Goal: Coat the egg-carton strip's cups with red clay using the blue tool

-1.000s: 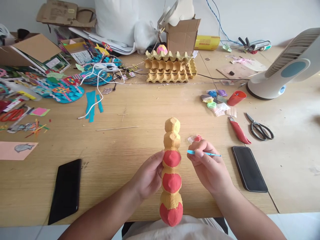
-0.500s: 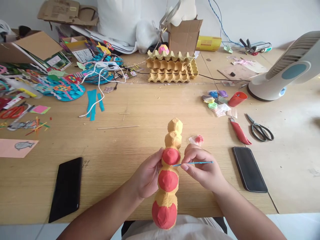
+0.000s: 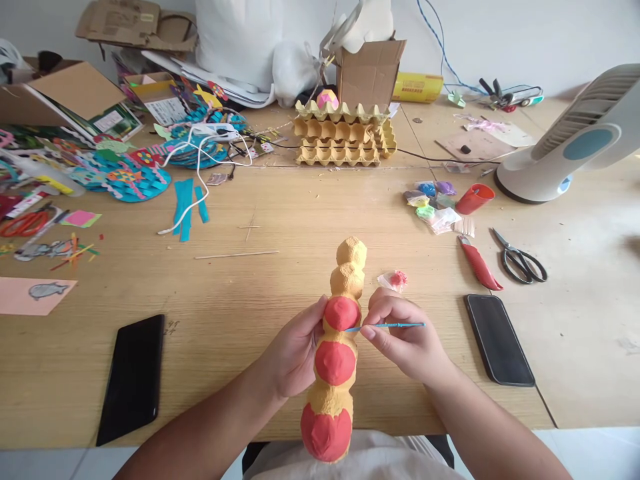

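Note:
A strip of egg carton [image 3: 346, 279] with a row of bumps runs up from my lap over the table edge. Red clay covers its three nearer bumps; the two far ones are bare yellowish card. My left hand [image 3: 299, 347] grips the strip along its left side, thumb near the third red bump. Between thumb and fingers, my right hand [image 3: 403, 333] pinches a thin blue clay tool [image 3: 407, 325]. Its tip touches the lower edge of that red bump. Just beyond my right hand lies a small lump of red clay [image 3: 399, 279] on clear wrap.
To the right are a phone [image 3: 500, 340], scissors [image 3: 523, 261], a red utility knife [image 3: 480, 263], a red cup [image 3: 475, 198], clay packets [image 3: 433, 203] and a fan [image 3: 555, 150]. A black tablet [image 3: 133, 380] lies left. Stacked egg cartons [image 3: 340, 155] and paper crafts [image 3: 130, 177] stand farther back.
The near end of the egg carton strip has shifted slightly left. Both hands keep nearly the same place, and the tool tip stays at the red bump's lower edge.

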`<state>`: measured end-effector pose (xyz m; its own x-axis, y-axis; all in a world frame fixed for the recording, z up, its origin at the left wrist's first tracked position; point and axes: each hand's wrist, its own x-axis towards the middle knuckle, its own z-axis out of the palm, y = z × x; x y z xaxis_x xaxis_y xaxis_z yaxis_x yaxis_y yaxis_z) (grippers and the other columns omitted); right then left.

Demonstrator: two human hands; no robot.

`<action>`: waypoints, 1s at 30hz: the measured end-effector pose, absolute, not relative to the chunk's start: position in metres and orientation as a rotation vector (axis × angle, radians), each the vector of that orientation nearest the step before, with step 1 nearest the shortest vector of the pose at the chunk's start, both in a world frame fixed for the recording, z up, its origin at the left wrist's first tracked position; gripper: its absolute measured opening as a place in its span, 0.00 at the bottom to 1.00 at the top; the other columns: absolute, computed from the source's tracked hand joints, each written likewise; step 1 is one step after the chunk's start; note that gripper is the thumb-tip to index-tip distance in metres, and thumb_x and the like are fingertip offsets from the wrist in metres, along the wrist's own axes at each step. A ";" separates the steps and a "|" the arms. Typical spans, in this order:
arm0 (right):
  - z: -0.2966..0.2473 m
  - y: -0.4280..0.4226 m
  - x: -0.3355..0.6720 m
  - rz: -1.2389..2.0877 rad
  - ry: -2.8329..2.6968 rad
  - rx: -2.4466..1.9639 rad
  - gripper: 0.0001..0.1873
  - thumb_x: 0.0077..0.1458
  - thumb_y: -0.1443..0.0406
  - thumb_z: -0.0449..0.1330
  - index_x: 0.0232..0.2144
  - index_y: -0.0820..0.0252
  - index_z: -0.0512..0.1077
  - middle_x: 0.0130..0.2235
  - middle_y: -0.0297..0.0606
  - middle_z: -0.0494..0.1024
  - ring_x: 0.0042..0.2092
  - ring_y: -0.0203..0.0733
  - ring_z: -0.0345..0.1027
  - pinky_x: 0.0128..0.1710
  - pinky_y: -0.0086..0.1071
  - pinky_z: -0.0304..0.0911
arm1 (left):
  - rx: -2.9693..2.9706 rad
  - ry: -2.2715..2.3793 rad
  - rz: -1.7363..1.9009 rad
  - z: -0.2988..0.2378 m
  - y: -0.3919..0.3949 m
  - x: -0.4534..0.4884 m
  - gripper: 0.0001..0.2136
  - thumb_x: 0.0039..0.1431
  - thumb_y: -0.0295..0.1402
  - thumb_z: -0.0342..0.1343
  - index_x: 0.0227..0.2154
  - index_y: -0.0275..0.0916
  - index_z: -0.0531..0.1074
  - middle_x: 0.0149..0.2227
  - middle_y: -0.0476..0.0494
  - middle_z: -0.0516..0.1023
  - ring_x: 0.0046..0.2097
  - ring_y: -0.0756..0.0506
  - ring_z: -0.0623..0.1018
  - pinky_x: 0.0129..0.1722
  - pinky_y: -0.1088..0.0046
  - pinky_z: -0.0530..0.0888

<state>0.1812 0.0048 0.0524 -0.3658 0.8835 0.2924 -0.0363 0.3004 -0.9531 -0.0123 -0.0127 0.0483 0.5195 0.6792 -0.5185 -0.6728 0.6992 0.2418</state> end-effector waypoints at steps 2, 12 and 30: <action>0.053 0.004 0.181 1.197 -1.634 -0.793 0.07 0.60 0.70 0.65 0.31 0.55 0.73 0.29 0.33 0.71 0.33 0.39 0.65 0.33 0.34 0.61 | 0.019 0.626 0.812 0.048 -0.013 -0.013 0.13 0.64 0.42 0.61 0.33 0.36 0.79 0.32 0.46 0.81 0.34 0.50 0.78 0.37 0.77 0.75; 0.053 0.002 0.178 1.049 -1.682 -0.770 0.09 0.59 0.73 0.63 0.30 0.56 0.71 0.27 0.31 0.70 0.32 0.37 0.64 0.32 0.33 0.60 | -0.006 0.606 0.814 0.052 -0.015 -0.013 0.12 0.62 0.41 0.63 0.31 0.36 0.78 0.31 0.47 0.80 0.32 0.51 0.78 0.34 0.78 0.75; 0.053 -0.001 0.177 1.082 -1.651 -0.786 0.08 0.61 0.69 0.63 0.29 0.55 0.71 0.27 0.33 0.71 0.31 0.39 0.65 0.31 0.35 0.62 | -0.030 0.623 0.798 0.051 -0.014 -0.012 0.11 0.61 0.42 0.64 0.32 0.37 0.79 0.31 0.46 0.81 0.33 0.48 0.79 0.35 0.75 0.75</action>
<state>0.1775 -0.0010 0.0529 -0.3175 0.8717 0.3733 0.0052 0.3953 -0.9185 -0.0120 -0.0141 0.0510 0.5302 0.6597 -0.5327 -0.6770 0.7076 0.2024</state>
